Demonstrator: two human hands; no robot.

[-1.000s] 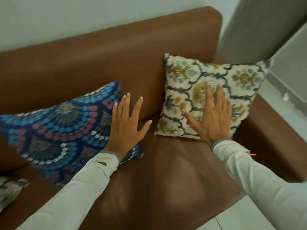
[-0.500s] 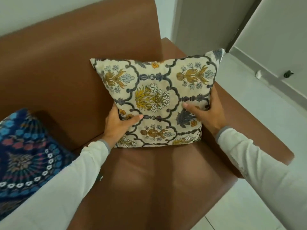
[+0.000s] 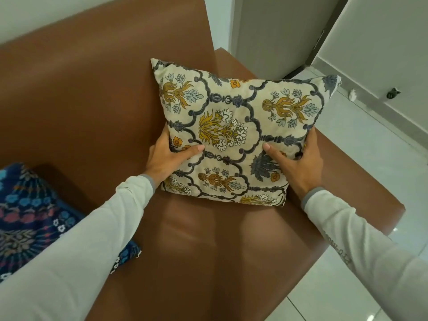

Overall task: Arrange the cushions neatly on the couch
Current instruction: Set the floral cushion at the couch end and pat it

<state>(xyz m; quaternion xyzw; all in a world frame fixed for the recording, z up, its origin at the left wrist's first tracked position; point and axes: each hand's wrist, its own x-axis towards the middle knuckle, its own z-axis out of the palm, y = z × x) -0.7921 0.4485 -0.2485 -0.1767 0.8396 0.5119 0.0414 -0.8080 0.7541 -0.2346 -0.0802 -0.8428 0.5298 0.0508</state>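
At the centre of the frame the cream floral cushion [image 3: 234,133] stands on the brown couch [image 3: 92,93], leaning toward the backrest and the armrest at the right. The left hand [image 3: 165,156] clasps its left edge and the right hand [image 3: 298,163] its right edge, thumbs across the front, the other fingers hidden behind. The risk, I judge, is slip: the seat looks smooth and glossy, so a cushion let go while tilted could slide forward or flop flat. A blue patterned cushion [image 3: 30,216] lies at lower left, partly under a sleeve. Pale floor tiles [image 3: 361,140] and a grey door [image 3: 273,31] fill the upper right.
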